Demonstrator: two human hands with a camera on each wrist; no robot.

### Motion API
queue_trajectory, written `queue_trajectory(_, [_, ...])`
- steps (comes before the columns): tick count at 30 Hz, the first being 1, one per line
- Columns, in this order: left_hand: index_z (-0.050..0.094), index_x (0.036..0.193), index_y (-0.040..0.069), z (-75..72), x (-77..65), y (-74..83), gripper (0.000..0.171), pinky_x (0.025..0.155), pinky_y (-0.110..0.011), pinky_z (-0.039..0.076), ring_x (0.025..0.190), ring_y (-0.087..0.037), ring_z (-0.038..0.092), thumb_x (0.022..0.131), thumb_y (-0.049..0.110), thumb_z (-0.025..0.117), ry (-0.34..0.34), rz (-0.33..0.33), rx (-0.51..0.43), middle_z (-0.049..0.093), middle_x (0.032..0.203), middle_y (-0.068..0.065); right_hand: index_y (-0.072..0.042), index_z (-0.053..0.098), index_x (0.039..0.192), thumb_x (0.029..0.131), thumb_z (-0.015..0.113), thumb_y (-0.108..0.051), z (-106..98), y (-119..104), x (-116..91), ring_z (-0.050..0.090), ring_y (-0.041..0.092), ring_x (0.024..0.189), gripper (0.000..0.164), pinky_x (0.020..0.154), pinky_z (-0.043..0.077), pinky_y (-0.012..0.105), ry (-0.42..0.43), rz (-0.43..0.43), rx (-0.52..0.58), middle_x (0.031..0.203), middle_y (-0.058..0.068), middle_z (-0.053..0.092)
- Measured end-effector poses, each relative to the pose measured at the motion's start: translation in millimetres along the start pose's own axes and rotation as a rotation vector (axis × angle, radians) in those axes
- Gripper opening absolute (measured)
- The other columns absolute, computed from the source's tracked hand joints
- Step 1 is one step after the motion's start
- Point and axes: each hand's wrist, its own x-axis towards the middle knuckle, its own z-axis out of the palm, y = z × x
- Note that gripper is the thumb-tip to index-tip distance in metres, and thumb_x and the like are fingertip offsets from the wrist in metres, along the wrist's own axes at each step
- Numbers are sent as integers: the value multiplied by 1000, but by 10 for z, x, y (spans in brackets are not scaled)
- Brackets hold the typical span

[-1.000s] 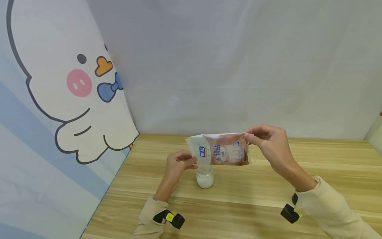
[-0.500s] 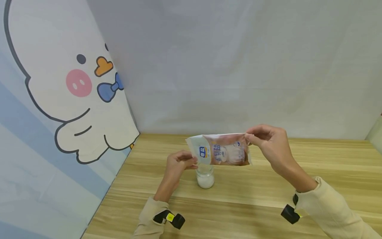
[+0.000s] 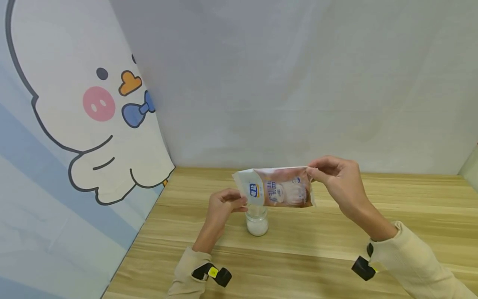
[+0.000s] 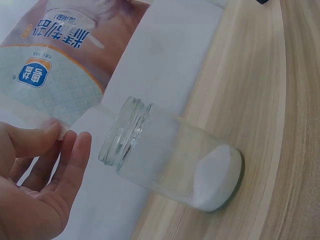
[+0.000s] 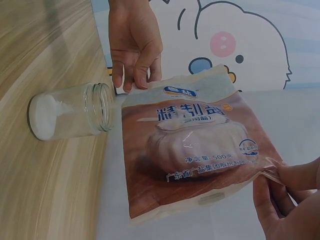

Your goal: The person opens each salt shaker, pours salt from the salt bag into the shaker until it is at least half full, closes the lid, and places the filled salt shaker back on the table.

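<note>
Head view shows a salt bag (image 3: pixel 284 187) held sideways above the table (image 3: pixel 310 274) – the left hand (image 3: pixel 222 203) pinches its near left corner, the right hand (image 3: pixel 340 178) its far right corner. Large blue characters (image 5: pixel 190 114) read 精制盐, beside a blue logo (image 5: pixel 181 91); smaller print (image 5: pixel 209 157) in the right wrist view gives 净含量 500克 and 广东省广盐集团, the end of that line blurred. Just below the bag's left end – upright on the table – stands a glass jar (image 3: pixel 257 225) with white powder (image 5: pixel 42 117) in its bottom
</note>
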Motion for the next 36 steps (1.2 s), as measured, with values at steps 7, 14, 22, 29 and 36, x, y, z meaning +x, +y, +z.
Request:
queue_trajectory(7, [65,91,-11,-1,8,-1,12,71,-40,60,73,-22,65,80,-6,69,-2,-3,2,66,84,-16,5,68,92,90,66,-12,-9,6,2,63,13,74,17,69,55,21,-1,-9,-2,82,7,67])
queue_trajectory(14, [65,91,-12,1,6,-1,13,71,-40,60,73,-22,65,80,-7,69,4,6,7,65,83,-15,6,68,92,90,66,-11,3,10,4,63,12,74,17,69,55,20,2,-7,5,83,6,67])
queue_trajectory(22, [65,90,-12,-4,11,-16,13,71,-40,60,72,-22,65,79,-7,70,8,-5,8,65,81,-14,6,68,92,89,66,-11,9,11,6,63,11,74,17,69,55,19,6,7,6,83,5,67])
queue_trajectory(29, [64,90,-12,0,12,-23,13,71,-40,60,71,-21,65,79,-6,70,9,-5,5,65,81,-14,6,68,92,89,67,-12,9,23,10,63,12,74,18,68,56,20,8,4,10,82,4,67])
queue_trajectory(36, [65,90,-8,-2,8,-27,13,72,-39,60,74,-24,65,80,-3,71,7,-3,20,66,82,-13,6,68,93,89,67,-12,12,32,15,63,12,74,19,68,56,21,4,7,19,82,4,67])
